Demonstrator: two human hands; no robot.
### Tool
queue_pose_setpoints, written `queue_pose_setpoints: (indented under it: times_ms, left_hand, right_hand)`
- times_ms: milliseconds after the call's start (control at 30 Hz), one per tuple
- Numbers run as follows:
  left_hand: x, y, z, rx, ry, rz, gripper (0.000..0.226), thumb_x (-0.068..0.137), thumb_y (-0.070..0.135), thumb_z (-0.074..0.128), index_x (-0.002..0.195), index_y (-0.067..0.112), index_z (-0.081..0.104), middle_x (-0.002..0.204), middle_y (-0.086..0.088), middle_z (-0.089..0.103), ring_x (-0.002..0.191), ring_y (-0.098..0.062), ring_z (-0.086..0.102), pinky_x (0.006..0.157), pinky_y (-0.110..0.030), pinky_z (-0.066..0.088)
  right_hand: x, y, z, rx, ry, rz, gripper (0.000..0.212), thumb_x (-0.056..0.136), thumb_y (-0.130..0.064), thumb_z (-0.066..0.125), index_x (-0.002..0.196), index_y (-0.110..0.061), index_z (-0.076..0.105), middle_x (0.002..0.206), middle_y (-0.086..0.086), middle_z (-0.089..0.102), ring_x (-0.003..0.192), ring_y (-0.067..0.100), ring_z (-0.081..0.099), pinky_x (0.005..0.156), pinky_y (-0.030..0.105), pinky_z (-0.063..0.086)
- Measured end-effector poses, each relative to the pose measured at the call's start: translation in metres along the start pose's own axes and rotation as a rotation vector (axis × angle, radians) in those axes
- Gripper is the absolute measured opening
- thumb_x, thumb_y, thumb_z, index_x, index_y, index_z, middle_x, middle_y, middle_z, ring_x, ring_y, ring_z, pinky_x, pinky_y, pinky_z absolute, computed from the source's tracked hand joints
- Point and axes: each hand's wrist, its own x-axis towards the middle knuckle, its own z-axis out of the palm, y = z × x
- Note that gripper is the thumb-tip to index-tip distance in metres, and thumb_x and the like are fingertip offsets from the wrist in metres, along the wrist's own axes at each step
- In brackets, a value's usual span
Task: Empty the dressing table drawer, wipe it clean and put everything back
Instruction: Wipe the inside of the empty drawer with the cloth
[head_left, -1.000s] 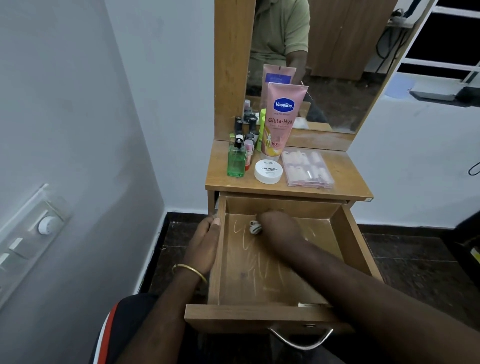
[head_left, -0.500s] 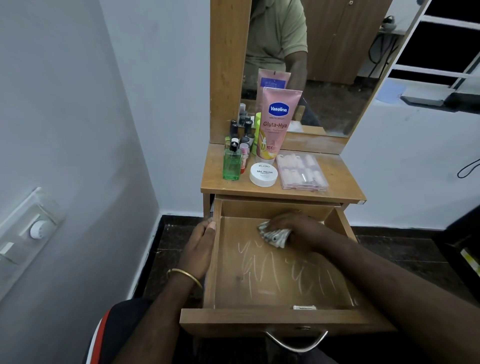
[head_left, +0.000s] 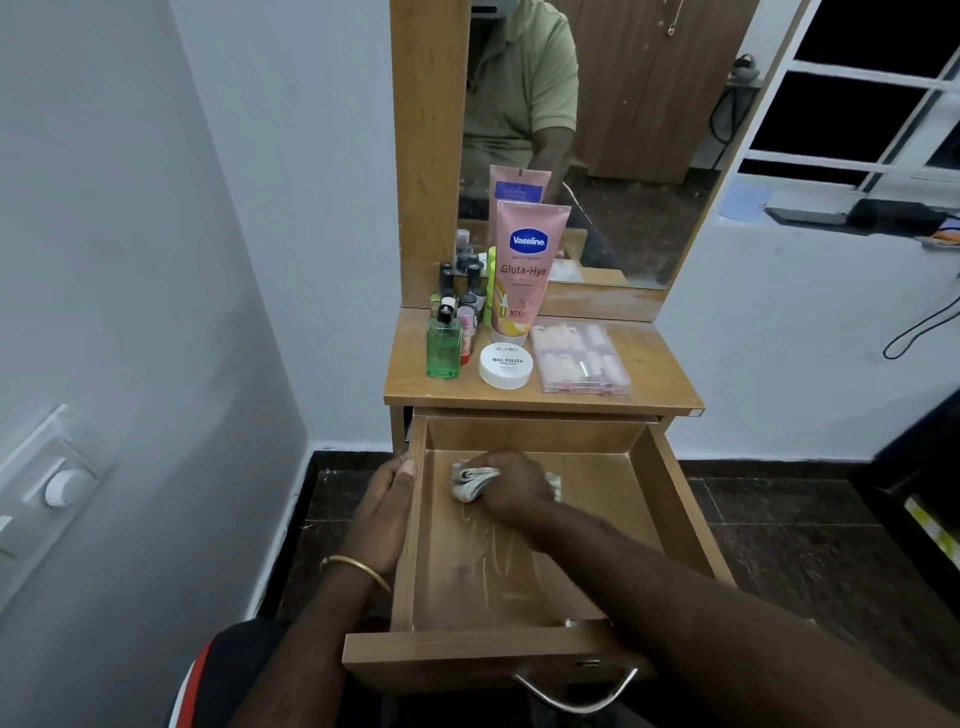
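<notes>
Since half a second ago, the right hand (head_left: 511, 486) has slid its crumpled white cloth (head_left: 470, 482) leftward, fingers curled around it, at the pulled-out wooden drawer's (head_left: 670, 493) back-left corner. Left hand (head_left: 382, 512) grips the drawer's left wall.

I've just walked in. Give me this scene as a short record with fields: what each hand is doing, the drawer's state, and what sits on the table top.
left hand: left hand grips the drawer's left wall
right hand: right hand holds a crumpled cloth against the drawer floor near the back left
drawer: drawer pulled open, nothing inside but the cloth and hand, smear marks on its floor
table top: Vaseline tube, green bottle, white nail polish remover tub, clear box of nails, small dark bottles
stage: wiping; items not yet back
</notes>
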Motion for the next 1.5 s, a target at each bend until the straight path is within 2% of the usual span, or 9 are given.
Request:
queue_pose_setpoints:
  times_ms: [133,267,433,633,867,1000,1200,1300,1500]
  left_hand:
    - [0.001,0.0,0.0,0.024,0.011,0.025,0.034,0.103,0.041,0.038,0.121,0.023,0.06,0.109,0.001,0.068,0.102,-0.015,0.063,0.08,-0.03,0.047]
    - [-0.001,0.0,0.0,0.025,0.011,0.019,0.035,0.102,0.042,0.038,0.124,0.024,0.059,0.112,0.003,0.066,0.104,-0.013,0.061,0.078,-0.028,0.045]
    - [-0.001,-0.001,0.001,0.005,0.008,0.008,0.037,0.102,0.045,0.036,0.125,0.025,0.057,0.112,0.002,0.065,0.103,-0.014,0.061,0.077,-0.03,0.045]
    - [0.005,-0.008,0.0,0.007,-0.007,0.004,0.038,0.1,0.051,0.038,0.121,0.027,0.06,0.109,0.002,0.068,0.102,-0.018,0.064,0.087,-0.038,0.049]
    - [0.01,-0.012,-0.003,0.027,-0.013,0.04,0.049,0.094,0.06,0.038,0.118,0.025,0.062,0.104,0.0,0.07,0.099,-0.018,0.066,0.088,-0.039,0.05]
    - [0.01,-0.018,-0.005,0.039,-0.049,0.045,0.051,0.094,0.065,0.036,0.119,0.028,0.062,0.104,0.002,0.072,0.097,-0.017,0.069,0.086,-0.041,0.052]
    - [0.012,-0.019,-0.003,0.051,-0.048,0.036,0.051,0.094,0.067,0.034,0.118,0.031,0.061,0.105,0.005,0.072,0.096,-0.017,0.069,0.082,-0.041,0.053]
    - [0.01,-0.017,-0.003,0.048,-0.037,0.021,0.048,0.095,0.065,0.034,0.118,0.033,0.061,0.106,0.005,0.071,0.098,-0.017,0.067,0.084,-0.041,0.052]
    - [0.005,-0.012,-0.003,0.024,-0.035,0.008,0.051,0.091,0.069,0.035,0.119,0.034,0.06,0.11,0.006,0.07,0.101,-0.015,0.065,0.089,-0.043,0.051]
  right_hand:
    - [0.0,0.003,-0.011,-0.214,-0.249,-0.374,0.019,0.077,-0.015,0.08,0.095,-0.019,0.08,0.103,0.002,0.074,0.094,0.017,0.068,0.088,0.029,0.052]
    - [0.002,0.022,-0.063,-0.384,-0.382,-0.299,0.025,0.075,-0.002,0.076,0.092,-0.02,0.08,0.103,-0.003,0.075,0.092,0.008,0.068,0.085,0.019,0.05]
    - [0.0,0.055,-0.106,-0.267,-0.104,0.036,0.018,0.086,-0.013,0.069,0.097,-0.024,0.078,0.103,-0.001,0.074,0.096,0.017,0.067,0.089,0.032,0.053]
    - [-0.007,0.012,-0.052,-0.127,0.2,0.322,0.029,0.091,-0.03,0.063,0.115,-0.015,0.069,0.117,0.011,0.068,0.109,0.03,0.062,0.096,0.038,0.049]
    - [-0.028,-0.025,-0.002,-0.128,-0.274,-0.106,0.021,0.092,-0.027,0.064,0.106,-0.017,0.075,0.109,0.005,0.072,0.101,0.02,0.065,0.095,0.04,0.052]
    - [-0.027,-0.012,-0.028,-0.405,-0.476,-0.226,0.028,0.08,-0.022,0.075,0.108,-0.023,0.076,0.116,-0.001,0.07,0.108,0.015,0.062,0.097,0.031,0.047]
    - [-0.022,0.025,-0.084,-0.397,-0.233,0.024,0.027,0.082,-0.027,0.074,0.108,-0.016,0.075,0.114,0.002,0.071,0.106,0.019,0.065,0.095,0.028,0.049]
    - [-0.02,0.033,-0.08,-0.365,-0.045,0.174,0.059,0.055,-0.07,0.077,0.094,-0.026,0.069,0.113,0.001,0.069,0.107,0.023,0.063,0.098,0.039,0.048]
    - [-0.022,0.005,-0.038,-0.376,0.045,0.301,0.052,0.087,-0.046,0.06,0.13,-0.019,0.05,0.137,0.009,0.046,0.125,0.034,0.046,0.108,0.044,0.036]
